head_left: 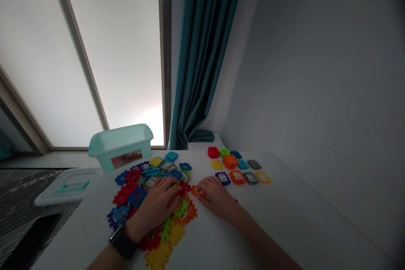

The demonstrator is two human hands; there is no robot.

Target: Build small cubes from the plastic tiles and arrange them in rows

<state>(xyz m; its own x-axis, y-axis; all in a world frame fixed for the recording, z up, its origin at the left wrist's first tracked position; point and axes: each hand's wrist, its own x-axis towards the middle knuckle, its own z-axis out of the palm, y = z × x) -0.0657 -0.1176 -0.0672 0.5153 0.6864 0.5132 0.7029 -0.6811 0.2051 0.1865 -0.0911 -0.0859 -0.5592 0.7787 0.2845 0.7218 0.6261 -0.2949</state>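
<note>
My left hand, with a dark watch on the wrist, rests over a pile of colourful toothed plastic building tiles. Its fingers stretch forward with the thumb apart, close to a red tile; part of the pile is hidden under it. At the pile's right edge, my right hand is closed on an orange building tile, its fingertips on the tile's right side. Just below lie a lime green tile and another orange tile. Yellow tiles spread toward the front.
Sorted tiles lie in rows at the back right, among them an orange stack and a red stack. A mint plastic tub stands at the back left. Its clear lid and a black phone-like slab lie left of the white table.
</note>
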